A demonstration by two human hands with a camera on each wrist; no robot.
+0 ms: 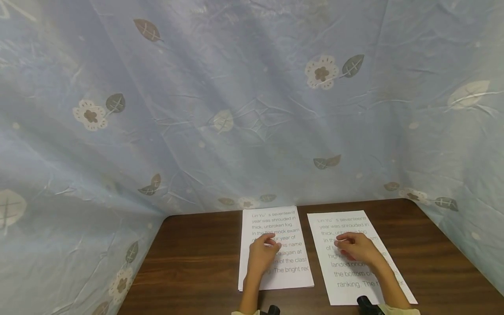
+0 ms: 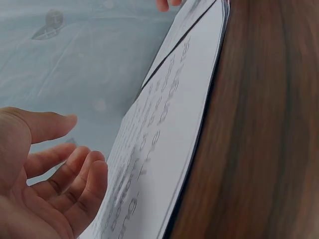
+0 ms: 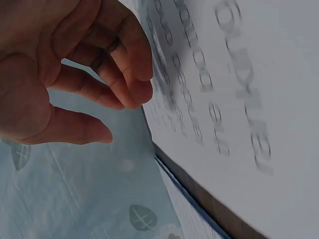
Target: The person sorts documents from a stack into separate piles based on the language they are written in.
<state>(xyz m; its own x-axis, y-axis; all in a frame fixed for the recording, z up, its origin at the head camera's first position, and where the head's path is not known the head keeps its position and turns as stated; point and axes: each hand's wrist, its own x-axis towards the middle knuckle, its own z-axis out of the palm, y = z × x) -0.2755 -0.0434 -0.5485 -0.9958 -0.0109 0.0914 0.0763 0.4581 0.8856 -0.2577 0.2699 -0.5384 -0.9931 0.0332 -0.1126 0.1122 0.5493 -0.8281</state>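
Two printed white papers lie side by side on a brown wooden table. The left one, a stack of sheets point(image 1: 289, 281), shows layered edges and a dark blue edge beneath in the left wrist view. Over its middle is my left hand point(image 1: 263, 254), thumb and fingers apart and loosely bent, holding nothing. On the right lies a printed sheet point(image 1: 346, 295) with the same large text. My right hand point(image 1: 357, 247) hovers above it with loosely curved fingers and nothing between them. In the right wrist view its fingertips point(image 3: 141, 92) appear close to the page; contact cannot be told.
The wooden table point(image 1: 189, 262) runs back to a pale blue curtain point(image 1: 252, 109) with leaf and flower prints, which also hangs along both sides. A narrow strip of wood separates the two papers. Dark wrist devices point(image 1: 366, 304) and light sleeves show at the bottom edge.
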